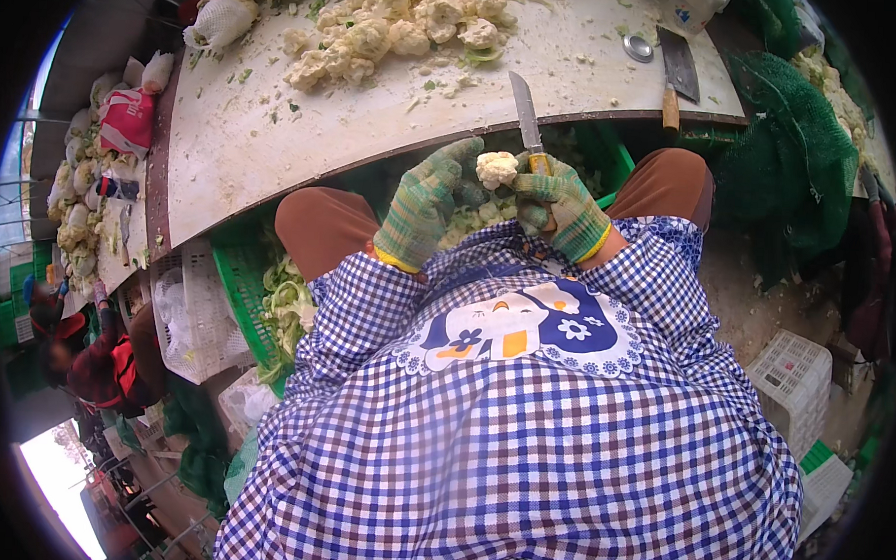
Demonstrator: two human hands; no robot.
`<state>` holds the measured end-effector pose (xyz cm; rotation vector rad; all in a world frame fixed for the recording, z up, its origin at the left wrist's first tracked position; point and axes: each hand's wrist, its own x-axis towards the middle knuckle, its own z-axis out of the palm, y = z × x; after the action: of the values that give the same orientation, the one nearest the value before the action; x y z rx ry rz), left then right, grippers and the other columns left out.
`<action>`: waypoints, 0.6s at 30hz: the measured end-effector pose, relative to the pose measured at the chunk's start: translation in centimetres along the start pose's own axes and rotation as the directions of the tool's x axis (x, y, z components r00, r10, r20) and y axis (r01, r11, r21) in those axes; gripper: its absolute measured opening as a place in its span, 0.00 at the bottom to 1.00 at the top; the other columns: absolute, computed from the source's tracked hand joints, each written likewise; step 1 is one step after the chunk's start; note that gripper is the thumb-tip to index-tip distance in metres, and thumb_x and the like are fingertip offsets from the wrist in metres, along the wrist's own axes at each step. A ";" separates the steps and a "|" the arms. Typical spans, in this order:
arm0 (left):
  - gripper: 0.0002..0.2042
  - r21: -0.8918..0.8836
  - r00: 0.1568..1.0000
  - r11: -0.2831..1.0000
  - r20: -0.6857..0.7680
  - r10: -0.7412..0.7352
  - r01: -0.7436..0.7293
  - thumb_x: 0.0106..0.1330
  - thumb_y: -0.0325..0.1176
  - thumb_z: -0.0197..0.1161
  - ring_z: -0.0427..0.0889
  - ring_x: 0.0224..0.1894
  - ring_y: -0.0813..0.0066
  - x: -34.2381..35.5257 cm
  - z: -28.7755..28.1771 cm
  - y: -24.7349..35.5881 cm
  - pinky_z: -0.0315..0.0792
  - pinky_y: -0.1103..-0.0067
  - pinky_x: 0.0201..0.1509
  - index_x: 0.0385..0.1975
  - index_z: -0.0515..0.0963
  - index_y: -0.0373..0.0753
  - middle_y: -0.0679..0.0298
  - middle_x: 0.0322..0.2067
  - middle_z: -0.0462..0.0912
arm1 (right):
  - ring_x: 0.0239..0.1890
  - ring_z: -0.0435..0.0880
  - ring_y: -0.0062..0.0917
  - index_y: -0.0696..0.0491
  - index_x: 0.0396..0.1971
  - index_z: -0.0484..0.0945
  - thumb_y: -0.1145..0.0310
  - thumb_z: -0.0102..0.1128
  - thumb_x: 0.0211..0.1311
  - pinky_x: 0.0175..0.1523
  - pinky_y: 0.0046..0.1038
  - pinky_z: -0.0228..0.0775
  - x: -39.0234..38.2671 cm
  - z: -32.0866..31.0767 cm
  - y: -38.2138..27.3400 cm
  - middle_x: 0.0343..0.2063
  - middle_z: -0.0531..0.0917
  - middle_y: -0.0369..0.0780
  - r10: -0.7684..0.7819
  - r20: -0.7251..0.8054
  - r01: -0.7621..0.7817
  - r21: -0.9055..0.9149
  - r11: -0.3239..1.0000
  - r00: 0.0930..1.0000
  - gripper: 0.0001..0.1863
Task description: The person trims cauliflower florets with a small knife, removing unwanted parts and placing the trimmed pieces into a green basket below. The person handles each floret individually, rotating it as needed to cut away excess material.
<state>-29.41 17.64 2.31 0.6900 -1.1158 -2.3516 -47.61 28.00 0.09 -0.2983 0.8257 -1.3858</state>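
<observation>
Floret (497, 169): upper centre of frame, between the hands; cream, knobbly, rounded, against the right glove.
Right hand (567, 207): fingers wrapped around the handle of the knife (526, 110); blade points upward, presumably keeping its edge clear.
Left hand (431, 205): striped knit glove, fingers part-curled beside the floret; contact I cannot confirm.
Green crate (618, 160): plastic, below the hands, likely placed to catch pieces.
Cauliflower heap (388, 29): top centre, lumpy, probably within reach on the smooth, pale table (245, 145).
Cleaver (678, 66): upper right; rectangular blade, wooden handle, set aside.
</observation>
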 end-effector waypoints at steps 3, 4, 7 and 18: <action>0.22 0.224 0.999 0.974 -0.054 -0.010 0.022 0.66 0.31 0.59 0.81 0.48 0.68 0.3 -0.5 -0.4 0.76 0.73 0.55 0.59 0.68 0.29 0.52 0.51 0.78 | 0.12 0.69 0.15 0.57 0.37 0.76 0.69 0.69 0.53 0.13 0.19 0.61 0.4 -0.4 0.2 0.19 0.75 0.35 -0.006 -0.073 -0.006 -0.163 0.987 0.997 0.14; 0.21 0.307 0.991 0.951 -0.131 -0.004 0.044 0.65 0.26 0.58 0.81 0.48 0.69 0.4 -0.9 -0.4 0.77 0.76 0.51 0.58 0.69 0.29 0.54 0.50 0.79 | 0.13 0.70 0.16 0.57 0.36 0.76 0.70 0.70 0.52 0.13 0.18 0.61 0.5 -0.5 0.3 0.19 0.76 0.35 0.002 -0.126 -0.034 -0.248 0.968 0.992 0.14; 0.20 0.342 0.931 0.915 -0.356 -0.084 0.214 0.64 0.25 0.58 0.81 0.40 0.73 1.1 -2.8 0.3 0.77 0.79 0.42 0.57 0.71 0.32 0.57 0.49 0.79 | 0.13 0.72 0.16 0.58 0.39 0.75 0.75 0.66 0.55 0.14 0.15 0.62 1.3 -1.2 0.4 0.26 0.82 0.39 0.018 -0.279 -0.121 -0.358 0.926 0.960 0.13; 0.30 0.641 0.590 0.739 -0.686 0.427 0.210 0.58 0.30 0.67 0.77 0.45 0.66 9.5 -16.8 5.7 0.74 0.76 0.48 0.62 0.65 0.34 0.53 0.52 0.74 | 0.09 0.70 0.17 0.56 0.36 0.74 0.73 0.63 0.58 0.11 0.19 0.60 2.7 -3.1 0.4 0.20 0.79 0.38 -0.014 -0.306 -0.080 -0.293 0.953 0.952 0.09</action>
<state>-25.61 -0.84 -4.74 1.6681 -1.4373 -1.1132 -49.49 26.40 -3.17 -0.3075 1.3003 -1.2892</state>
